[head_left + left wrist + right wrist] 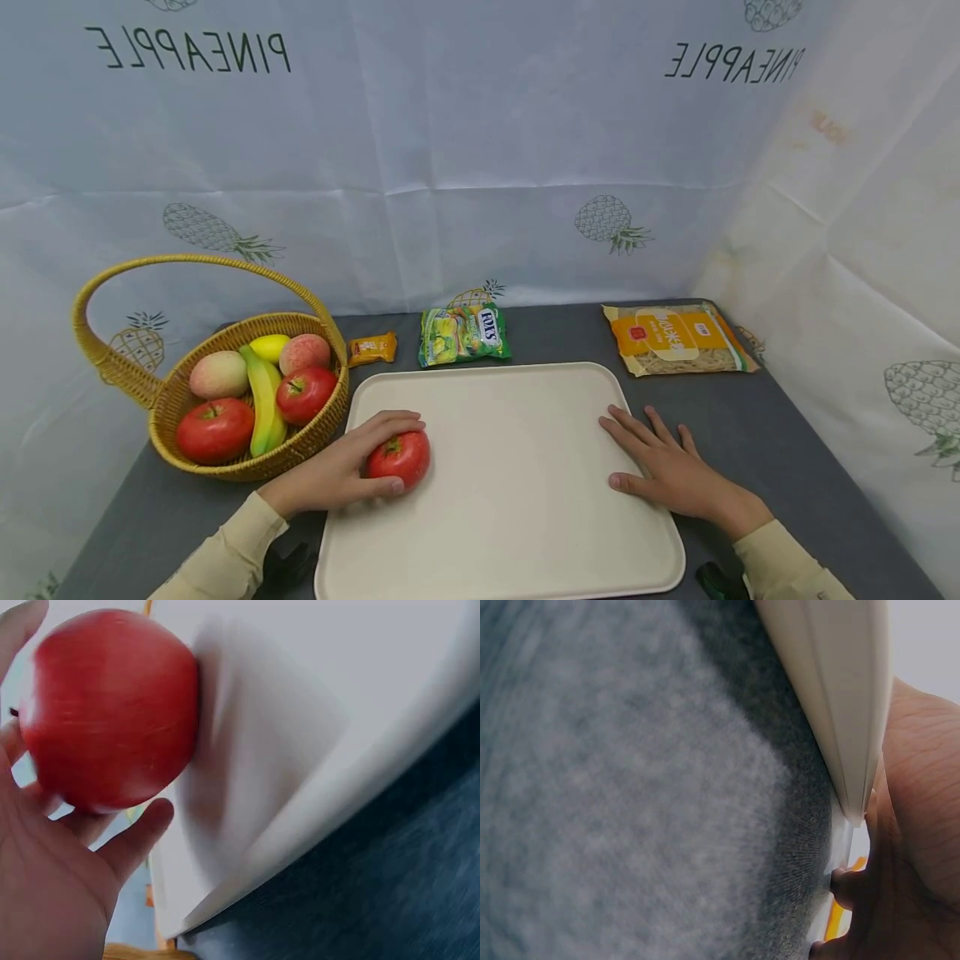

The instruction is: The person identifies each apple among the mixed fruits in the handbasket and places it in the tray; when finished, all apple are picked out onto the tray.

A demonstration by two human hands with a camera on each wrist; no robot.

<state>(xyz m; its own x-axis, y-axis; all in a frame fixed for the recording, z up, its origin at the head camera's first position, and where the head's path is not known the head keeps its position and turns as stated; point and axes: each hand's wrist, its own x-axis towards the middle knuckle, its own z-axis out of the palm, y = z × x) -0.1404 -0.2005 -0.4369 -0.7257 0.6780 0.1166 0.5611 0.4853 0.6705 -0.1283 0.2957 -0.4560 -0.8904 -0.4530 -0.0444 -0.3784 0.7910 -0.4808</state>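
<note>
A red apple is at the left side of a cream tray. My left hand holds this apple, fingers over its far side and thumb along its near side. In the left wrist view the apple is within the fingers, its short stem facing the palm, right beside the tray surface. My right hand lies over the tray's right edge, fingers spread and straight. From the right wrist, the palm shows beside the tray's rim.
Left of the tray stands a yellow wicker basket with apples, peaches, a banana and a lemon. Behind the tray lie a small orange packet and a green snack bag. A noodle-like package lies back right on the grey table.
</note>
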